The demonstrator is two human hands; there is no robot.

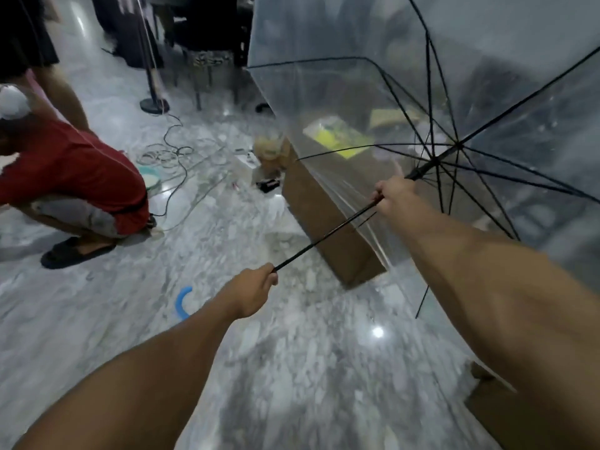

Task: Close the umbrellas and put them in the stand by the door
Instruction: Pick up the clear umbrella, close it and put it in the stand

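Both grips clamped on umbrella (422,92) shaft; canopy edge touching cardboard box (324,216).

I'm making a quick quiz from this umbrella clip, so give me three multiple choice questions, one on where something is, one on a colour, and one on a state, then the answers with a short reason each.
1. Where is the right hand on the umbrella?
A. On the shaft near the rib hub
B. On the canopy edge
C. On the curved handle

2. What colour is the curved handle?
A. Red
B. Blue
C. Yellow

3. What state is the umbrella in?
A. Folded and strapped
B. Open, ribs spread
C. Standing in a stand

Answers:
1. A, the right hand grips the black shaft just below where the ribs meet, while the left hand holds its lower end.
2. B, the hook showing beside the left wrist is bright blue.
3. B, the clear canopy is spread wide with the black ribs fanned out.
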